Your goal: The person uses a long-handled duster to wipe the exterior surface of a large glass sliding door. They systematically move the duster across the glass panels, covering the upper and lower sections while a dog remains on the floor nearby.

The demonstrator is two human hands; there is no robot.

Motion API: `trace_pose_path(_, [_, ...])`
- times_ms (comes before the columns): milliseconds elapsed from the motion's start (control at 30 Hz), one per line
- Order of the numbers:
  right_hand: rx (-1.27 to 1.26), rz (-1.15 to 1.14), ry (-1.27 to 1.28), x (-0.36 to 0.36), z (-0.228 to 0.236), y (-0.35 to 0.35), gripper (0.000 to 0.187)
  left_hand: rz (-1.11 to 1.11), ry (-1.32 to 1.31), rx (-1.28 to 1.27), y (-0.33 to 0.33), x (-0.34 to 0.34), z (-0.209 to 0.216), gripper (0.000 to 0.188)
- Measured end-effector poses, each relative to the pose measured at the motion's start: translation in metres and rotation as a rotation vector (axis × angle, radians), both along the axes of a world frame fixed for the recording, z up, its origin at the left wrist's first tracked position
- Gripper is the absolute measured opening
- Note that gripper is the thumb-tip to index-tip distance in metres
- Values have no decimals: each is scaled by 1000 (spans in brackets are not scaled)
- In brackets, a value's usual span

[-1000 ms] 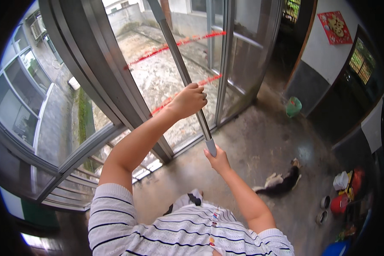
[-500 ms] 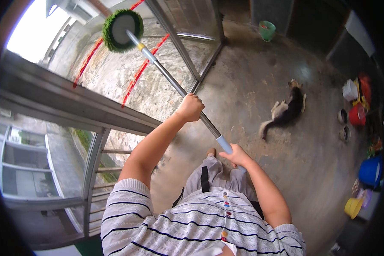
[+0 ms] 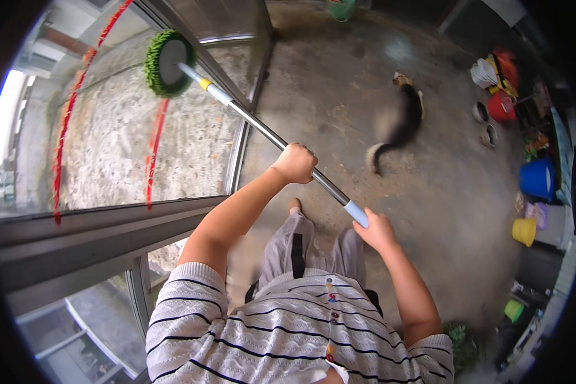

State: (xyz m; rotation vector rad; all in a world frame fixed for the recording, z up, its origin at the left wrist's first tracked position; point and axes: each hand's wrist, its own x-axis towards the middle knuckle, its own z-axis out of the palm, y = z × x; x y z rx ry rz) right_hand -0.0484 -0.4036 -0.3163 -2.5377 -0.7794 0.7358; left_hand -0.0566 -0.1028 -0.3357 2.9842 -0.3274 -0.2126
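A long-handled mop (image 3: 262, 127) with a metal pole slants from near my body up toward the window at the upper left. Its round head (image 3: 171, 64) has a green chenille fringe and a grey back. The head is against or close to the window glass (image 3: 118, 141); which of the two I cannot tell. My left hand (image 3: 296, 163) is wrapped round the middle of the pole. Near the lower end, my right hand (image 3: 376, 230) grips the light-blue handle section. Red strips (image 3: 67, 134) run across the pane.
A dog (image 3: 403, 121) lies on the concrete floor ahead to the right. Along the right wall stand a red bucket (image 3: 500, 107), a blue tub (image 3: 537, 178), a yellow basin (image 3: 524, 232) and two bowls. The window frame (image 3: 109, 240) runs close along my left.
My view has turned, so the window and floor objects sit differently. The mop head has shifted down and slightly left in view. Both hands keep their hold on the pole.
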Motion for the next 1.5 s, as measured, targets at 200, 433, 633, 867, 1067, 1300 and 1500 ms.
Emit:
trace_pose_path(200, [16,-3,215,4,126,-5,36,-32,-168,-224,5,-4,61,15])
trace_pose_path(433, [384,-56,-34,-16,255,-25,39,44,-424,-377,25,-6,127,12])
trace_pose_path(633, [803,140,-135,-34,275,10,31,170,-301,-260,55,-19,146,14])
trace_pose_path(867, [1023,37,37,-35,270,-21,22,144,-330,-235,35,-51,174,17])
trace_pose_path(1067, [1287,49,-30,-45,256,-70,17,81,-449,-220,-13,-82,206,28])
trace_pose_path(1300, [1544,-49,-92,-56,229,-59,14,107,-487,-241,-26,-89,211,11])
trace_pose_path(1500, [1452,-224,-16,-87,232,-28,16,152,-491,-234,0,-96,191,12])
